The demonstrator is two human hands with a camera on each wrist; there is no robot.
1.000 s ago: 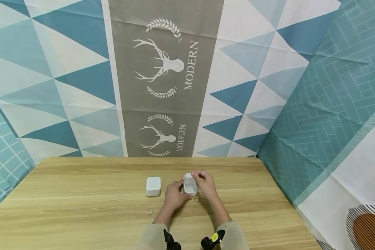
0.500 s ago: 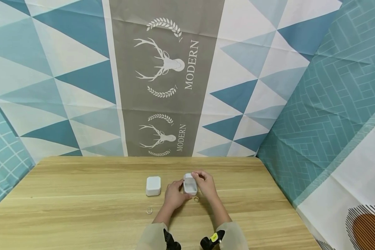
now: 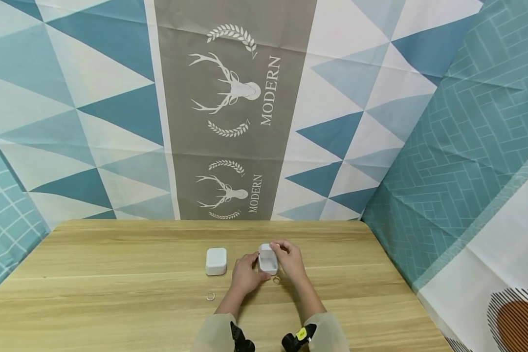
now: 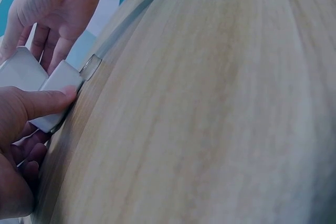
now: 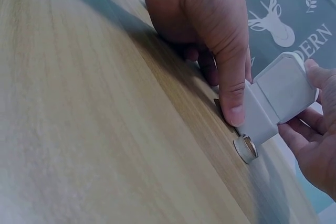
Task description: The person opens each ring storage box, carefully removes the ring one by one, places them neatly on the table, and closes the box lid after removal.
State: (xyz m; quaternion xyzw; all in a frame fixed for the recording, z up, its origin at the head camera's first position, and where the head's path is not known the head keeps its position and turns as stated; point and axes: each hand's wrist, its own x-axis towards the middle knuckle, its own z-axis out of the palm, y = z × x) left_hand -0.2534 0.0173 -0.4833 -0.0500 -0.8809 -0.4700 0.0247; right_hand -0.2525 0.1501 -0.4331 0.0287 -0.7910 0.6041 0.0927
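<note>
An open white ring box stands on the wooden table, its lid raised at the back. My left hand grips the base, with the thumb along the front and fingers at the left side. At the lid, my right hand pinches the edge between thumb and fingers. Just in front of the box, close to the left thumb, a gold ring stands on its edge in the right wrist view. No ring shows inside the box in the head view.
A second white box, closed, sits left of my left hand. Nearer the front lies a silver ring. The wooden table ends at a patterned cloth backdrop; another cloth hangs along the right.
</note>
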